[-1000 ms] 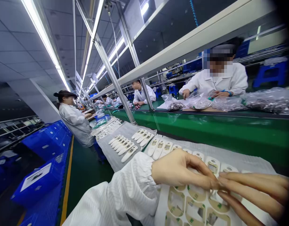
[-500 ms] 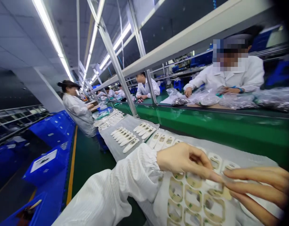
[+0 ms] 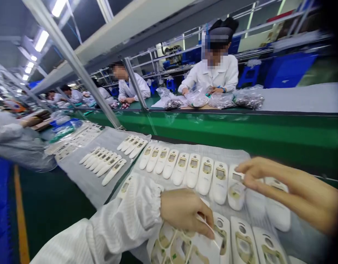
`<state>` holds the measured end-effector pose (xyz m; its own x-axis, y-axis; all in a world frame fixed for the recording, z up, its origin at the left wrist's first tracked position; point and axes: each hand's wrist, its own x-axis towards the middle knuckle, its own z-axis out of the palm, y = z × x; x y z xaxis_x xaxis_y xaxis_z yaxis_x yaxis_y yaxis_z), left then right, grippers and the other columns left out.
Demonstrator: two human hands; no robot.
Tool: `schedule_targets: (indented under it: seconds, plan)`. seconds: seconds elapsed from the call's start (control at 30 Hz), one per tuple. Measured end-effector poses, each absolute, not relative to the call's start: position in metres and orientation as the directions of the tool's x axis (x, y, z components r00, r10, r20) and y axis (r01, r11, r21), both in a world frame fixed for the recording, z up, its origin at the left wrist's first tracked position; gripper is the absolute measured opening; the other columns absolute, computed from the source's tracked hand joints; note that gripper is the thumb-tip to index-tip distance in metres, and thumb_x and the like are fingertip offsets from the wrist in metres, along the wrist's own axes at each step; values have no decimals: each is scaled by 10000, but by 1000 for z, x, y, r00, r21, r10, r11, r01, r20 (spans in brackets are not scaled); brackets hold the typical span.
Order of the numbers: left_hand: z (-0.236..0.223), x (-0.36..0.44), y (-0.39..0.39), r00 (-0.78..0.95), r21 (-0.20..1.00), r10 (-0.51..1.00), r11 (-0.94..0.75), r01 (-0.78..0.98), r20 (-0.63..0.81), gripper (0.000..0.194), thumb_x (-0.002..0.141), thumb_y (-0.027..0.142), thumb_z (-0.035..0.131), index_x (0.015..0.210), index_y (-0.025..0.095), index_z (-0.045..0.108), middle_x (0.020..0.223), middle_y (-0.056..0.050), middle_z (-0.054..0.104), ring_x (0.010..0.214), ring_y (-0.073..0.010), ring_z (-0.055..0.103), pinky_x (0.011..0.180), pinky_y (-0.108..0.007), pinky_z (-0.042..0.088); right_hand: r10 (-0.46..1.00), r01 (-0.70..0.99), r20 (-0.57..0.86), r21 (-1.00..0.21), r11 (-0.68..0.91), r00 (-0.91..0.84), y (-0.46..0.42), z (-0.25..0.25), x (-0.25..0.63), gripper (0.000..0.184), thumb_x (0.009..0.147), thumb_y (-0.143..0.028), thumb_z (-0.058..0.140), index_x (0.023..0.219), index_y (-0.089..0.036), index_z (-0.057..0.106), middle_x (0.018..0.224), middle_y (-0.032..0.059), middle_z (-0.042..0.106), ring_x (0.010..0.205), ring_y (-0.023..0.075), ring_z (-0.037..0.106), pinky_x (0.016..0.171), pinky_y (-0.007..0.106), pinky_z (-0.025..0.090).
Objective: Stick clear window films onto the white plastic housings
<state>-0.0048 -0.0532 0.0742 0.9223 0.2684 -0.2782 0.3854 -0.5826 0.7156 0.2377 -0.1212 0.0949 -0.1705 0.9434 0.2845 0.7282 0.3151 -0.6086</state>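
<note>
My left hand [image 3: 187,211] is closed on the edge of a white backing sheet [image 3: 198,253] that carries tan-rimmed adhesive stickers with small green marks. My right hand [image 3: 292,189], blurred by motion, pinches thumb and fingers together over a white plastic housing [image 3: 235,201] with a display window. A tan-edged clear sticker [image 3: 236,191] shows just below those fingertips, over the housing. To the left, a row of similar white housings [image 3: 182,170] lies with tan frames around their windows. More housings [image 3: 243,238] lie in front, partly hidden by the sheet and my left hand.
Grey sheeting [image 3: 96,196] covers the bench under further groups of housings [image 3: 103,161]. Behind runs a green ledge [image 3: 213,124] with plastic bags of small parts [image 3: 173,102]. A metal post [image 3: 75,69] rises at the left. Co-workers in white coats [image 3: 215,73] sit beyond.
The view has swung right. My right hand has left the sticker sheet for the back row of housings, with a sticker at its fingertips. My left hand still grips the sheet.
</note>
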Motion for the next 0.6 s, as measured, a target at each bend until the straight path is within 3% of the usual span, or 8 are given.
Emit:
schedule_targets:
  seconds: [0.1, 0.27, 0.4, 0.6]
  plan:
    - [62, 9, -54, 930, 557, 342, -750, 358, -136, 141, 825, 319, 665, 870, 189, 698, 797, 11, 680, 775, -147, 618, 671, -230, 434, 983, 758, 13, -634, 151, -185, -89, 88, 265, 356, 875, -548, 472, 862, -238, 648, 1074, 49, 636, 963, 234, 603, 805, 379, 508]
    - [36, 31, -52, 930, 364, 326, -898, 247, 172, 104, 880, 221, 580, 834, 157, 648, 990, -16, 659, 943, -177, 564, 794, -292, 476, 947, 801, -213, -594, 71, -242, -59, 77, 286, 389, 894, -546, 428, 857, -206, 611, 983, 51, 635, 894, 208, 588, 826, 379, 475]
    - [13, 45, -51, 926, 191, 197, -972, 140, 324, 134, 900, 226, 545, 859, 139, 639, 1275, -30, 580, 1036, -195, 528, 856, -340, 480, 925, 825, -297, -564, 31, -237, -52, 75, 292, 365, 906, -524, 408, 882, -212, 597, 912, 40, 608, 809, 191, 568, 773, 359, 474]
    - [1, 58, -51, 908, 137, 187, -980, 145, 376, 125, 868, 243, 593, 825, 134, 638, 1313, -30, 571, 945, -194, 536, 748, -334, 509, 896, 838, -330, -540, 79, -297, -44, 74, 300, 282, 918, -438, 408, 890, -218, 581, 991, 44, 582, 869, 199, 556, 827, 383, 461]
